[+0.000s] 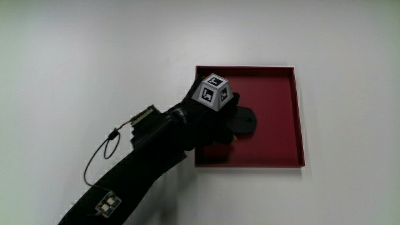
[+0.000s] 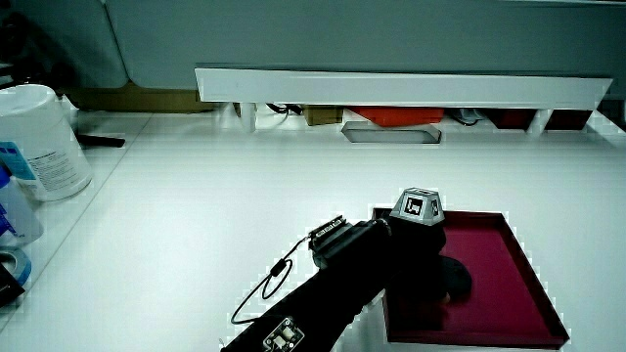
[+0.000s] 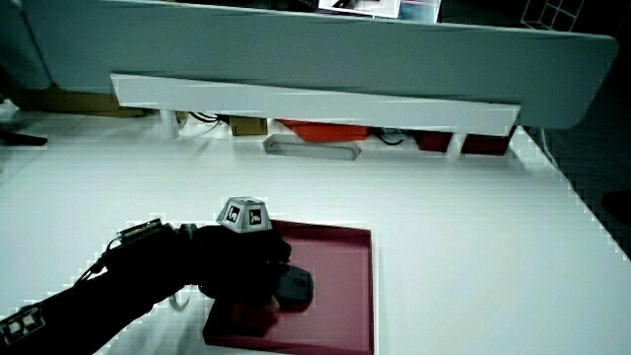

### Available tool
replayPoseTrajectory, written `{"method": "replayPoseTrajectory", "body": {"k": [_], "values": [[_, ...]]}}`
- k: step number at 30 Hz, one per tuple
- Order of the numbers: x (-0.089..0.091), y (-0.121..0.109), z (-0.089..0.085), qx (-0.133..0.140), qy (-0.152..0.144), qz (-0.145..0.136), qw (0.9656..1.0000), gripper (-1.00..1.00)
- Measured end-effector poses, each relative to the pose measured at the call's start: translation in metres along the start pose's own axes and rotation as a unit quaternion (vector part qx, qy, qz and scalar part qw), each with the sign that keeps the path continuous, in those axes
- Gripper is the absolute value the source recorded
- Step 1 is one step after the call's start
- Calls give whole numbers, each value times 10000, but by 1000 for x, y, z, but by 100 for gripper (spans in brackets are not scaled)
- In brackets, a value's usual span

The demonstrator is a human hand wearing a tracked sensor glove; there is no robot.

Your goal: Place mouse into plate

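Table (image 1: 94, 56) comes first: a white surface that fills the main view and carries everything else. On it lies the plate (image 1: 281, 119), a square dark red tray with a low raised rim, seen in both side views as a shallow red dish (image 2: 499, 284) (image 3: 340, 286). Over the corner of the plate nearest the person sits the forearm (image 1: 150, 162), black-sleeved, with a thin looped wire and a small board fixed to it. At its end the hand (image 1: 206, 122) reaches in across the plate's rim, the small patterned cube (image 1: 213, 92) on its back facing upward. The hand's fingers are curled down around the mouse (image 1: 245, 120), a dark rounded one, gripping the end nearer the wrist while the other end shows free. The mouse is inside the plate, close to its floor near the middle; whether it rests on the floor cannot be told. In a side view a white canister (image 2: 39, 137) stands at the table's edge.
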Motion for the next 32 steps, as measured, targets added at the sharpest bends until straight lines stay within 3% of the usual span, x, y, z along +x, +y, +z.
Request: {"method": "replayPoseTrajectory", "body": {"k": [2, 5, 6, 8, 9, 10, 11, 12, 13, 14, 15, 16, 18, 19, 20, 22, 23, 24, 26, 29, 31, 32], "values": [[-6, -2, 0, 72, -42, -149, 9999, -54], [-8, -36, 17, -103, -58, -107, 9999, -77], [-3, -53, 29, 237, -116, -295, 9992, -85], [-2, -75, 38, 349, -96, -442, 9984, -100], [-2, -85, 42, 503, -109, -578, 9970, -100], [-1, -94, 46, 414, -88, -580, 9974, -100], [-5, -97, 44, 195, -277, -403, 9986, -100], [-3, -110, 50, 380, -185, -551, 9976, -100], [1, -124, 59, 496, 126, -686, 9963, -100], [-7, -124, 51, 365, -279, -527, 9976, -100], [-9, -130, 53, 228, -175, -471, 9985, -100], [-13, -136, 52, 315, -358, -476, 9977, -100], [-7, -160, 67, 670, 198, -658, 9954, -100], [-13, -162, 64, 460, -38, -560, 9974, -100], [-8, -175, 73, 771, 181, -676, 9946, -100], [-13, -185, 73, 761, -1, -697, 9947, -100], [-14, -191, 75, 901, -76, -729, 9932, -100], [-22, -191, 69, 919, -442, -712, 9922, -100], [-14, -208, 80, 1079, -41, -800, 9909, -100], [-14, -220, 83, 997, -45, -689, 9926, -100], [-10, -224, 86, 1135, 134, -740, 9907, -100], [-12, -223, 85, 1126, 81, -733, 9909, -100]]}}
